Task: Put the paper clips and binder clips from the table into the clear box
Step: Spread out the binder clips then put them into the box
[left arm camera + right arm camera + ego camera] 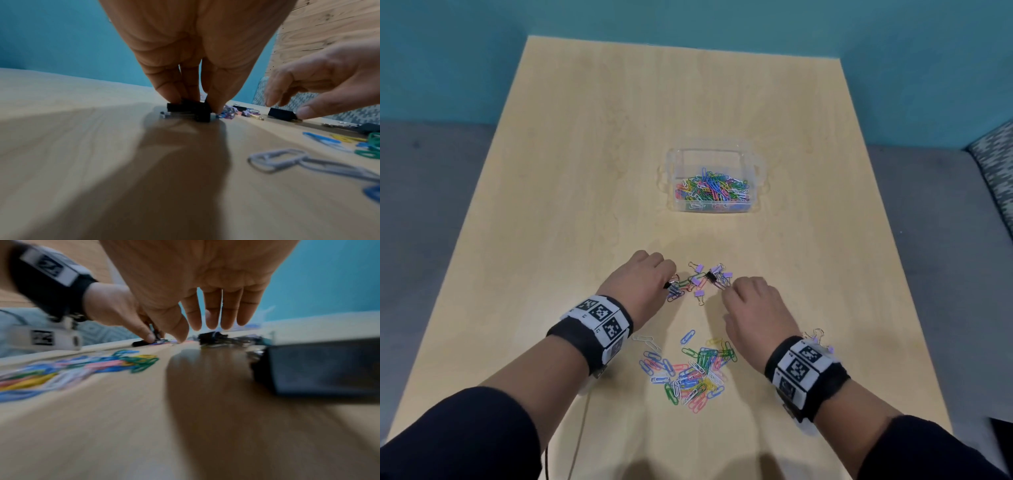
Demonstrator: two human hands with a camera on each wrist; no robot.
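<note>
The clear box stands mid-table with many coloured paper clips inside. Nearer me lies a cluster of purple and black binder clips. My left hand is at its left end, fingertips pinching a black binder clip against the table. My right hand hovers at the cluster's right end, fingers straight and apart, thumb beside another black binder clip, holding nothing. A pile of coloured paper clips lies between my wrists.
The wooden table runs back to a teal wall. A few binder clips lie by my right wrist, one looming dark in the right wrist view. A patterned seat is off the right edge.
</note>
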